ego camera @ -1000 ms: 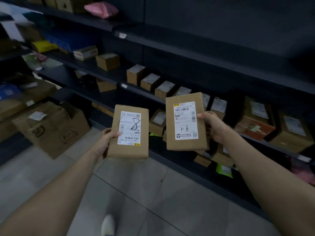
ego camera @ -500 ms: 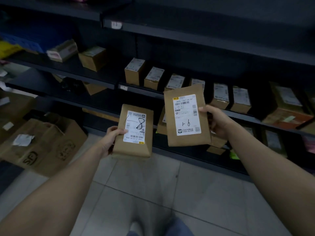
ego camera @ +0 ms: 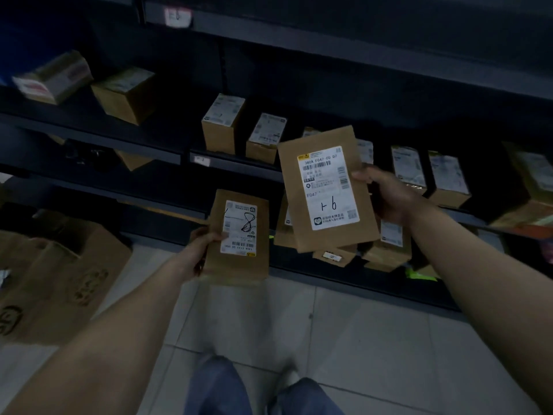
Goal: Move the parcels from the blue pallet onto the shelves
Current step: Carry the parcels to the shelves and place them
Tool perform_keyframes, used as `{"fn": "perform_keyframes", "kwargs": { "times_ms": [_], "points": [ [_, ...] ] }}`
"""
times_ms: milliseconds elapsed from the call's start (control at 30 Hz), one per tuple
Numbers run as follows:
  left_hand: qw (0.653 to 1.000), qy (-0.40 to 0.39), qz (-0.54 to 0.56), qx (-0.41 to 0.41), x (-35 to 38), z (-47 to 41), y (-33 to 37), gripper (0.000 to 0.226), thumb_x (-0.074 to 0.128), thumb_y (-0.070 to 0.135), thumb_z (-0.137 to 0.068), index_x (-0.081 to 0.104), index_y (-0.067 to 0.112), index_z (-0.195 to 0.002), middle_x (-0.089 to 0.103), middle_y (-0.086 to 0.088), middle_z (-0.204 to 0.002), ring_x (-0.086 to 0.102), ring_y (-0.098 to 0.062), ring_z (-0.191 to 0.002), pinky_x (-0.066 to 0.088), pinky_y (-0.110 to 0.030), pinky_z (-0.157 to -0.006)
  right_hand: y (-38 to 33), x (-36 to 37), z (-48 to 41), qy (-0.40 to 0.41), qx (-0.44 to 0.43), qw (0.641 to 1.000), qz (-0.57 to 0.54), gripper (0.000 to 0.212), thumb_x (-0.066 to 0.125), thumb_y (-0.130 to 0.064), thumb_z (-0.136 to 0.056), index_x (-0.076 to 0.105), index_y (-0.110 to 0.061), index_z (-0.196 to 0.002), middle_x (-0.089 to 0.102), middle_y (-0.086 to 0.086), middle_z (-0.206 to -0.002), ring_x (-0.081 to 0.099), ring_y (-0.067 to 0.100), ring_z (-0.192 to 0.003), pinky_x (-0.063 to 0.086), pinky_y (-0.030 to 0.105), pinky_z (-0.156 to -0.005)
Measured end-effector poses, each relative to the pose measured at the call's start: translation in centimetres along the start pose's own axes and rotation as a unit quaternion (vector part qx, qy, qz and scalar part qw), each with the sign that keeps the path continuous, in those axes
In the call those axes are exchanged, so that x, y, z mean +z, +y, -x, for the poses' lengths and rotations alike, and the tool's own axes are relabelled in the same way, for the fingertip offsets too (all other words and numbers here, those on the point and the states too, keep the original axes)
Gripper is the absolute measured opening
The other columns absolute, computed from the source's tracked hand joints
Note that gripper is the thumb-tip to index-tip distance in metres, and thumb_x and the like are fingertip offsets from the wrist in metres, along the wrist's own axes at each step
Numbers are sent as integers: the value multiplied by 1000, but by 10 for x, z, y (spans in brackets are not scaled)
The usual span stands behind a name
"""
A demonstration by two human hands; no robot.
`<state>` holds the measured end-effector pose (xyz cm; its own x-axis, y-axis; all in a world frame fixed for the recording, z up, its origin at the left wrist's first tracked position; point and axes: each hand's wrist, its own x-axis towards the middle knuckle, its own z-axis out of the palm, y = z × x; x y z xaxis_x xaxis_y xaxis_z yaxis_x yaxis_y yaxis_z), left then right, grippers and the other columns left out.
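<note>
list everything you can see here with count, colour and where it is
held parcels: two, brown with white labels; one marked 8 in the left hand, one marked 6 in the right
shelf parcels: many, brown, in rows on the dark shelves; exact count unclear
shelves: several tiers, dark, across the back
shelf tags: at least two, white, on shelf edges
big cardboard box: one, brown, on the floor at left
floor: light tiles
legs: two, blue trousers, bottom centre
left hand: gripping the 8 parcel
right hand: gripping the 6 parcel
</note>
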<state>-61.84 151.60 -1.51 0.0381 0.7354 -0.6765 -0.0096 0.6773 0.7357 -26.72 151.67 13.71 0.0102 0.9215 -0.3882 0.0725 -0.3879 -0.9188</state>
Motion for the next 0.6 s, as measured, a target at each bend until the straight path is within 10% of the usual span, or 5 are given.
{"fn": "perform_keyframes", "kwargs": {
  "times_ms": [200, 400, 600],
  "points": [
    [998, -47, -38, -13, -12, -77, 2, 54, 72, 29, -76, 46, 21, -124, 65, -8, -108, 64, -26, -92, 50, -32, -63, 12, 19, -36, 21, 13, 999, -49, 66, 63, -35, -71, 53, -10, -131, 60, 18, -129, 56, 38, -117, 38, 58, -105],
    [988, -144, -49, -25, -15, -161, 11, 19, 60, 25, -88, 64, 17, -104, 76, -3, -87, 73, -19, -74, 57, -29, -52, 28, 27, -68, 22, -34, 989, -144, 36, 47, -30, -79, 73, -17, -100, 74, 6, -96, 71, 24, -86, 59, 35, -69],
    [985, -140, -101, -23, 7, -246, 15, 26, 64, 37, -83, 60, 22, -104, 66, -8, -103, 63, -27, -90, 50, -36, -66, 34, 34, -95, 3, -93, 982, -163, 38, 41, -27, -81, 78, -22, -89, 75, 2, -91, 72, 20, -84, 58, 30, -65]
  ]
}}
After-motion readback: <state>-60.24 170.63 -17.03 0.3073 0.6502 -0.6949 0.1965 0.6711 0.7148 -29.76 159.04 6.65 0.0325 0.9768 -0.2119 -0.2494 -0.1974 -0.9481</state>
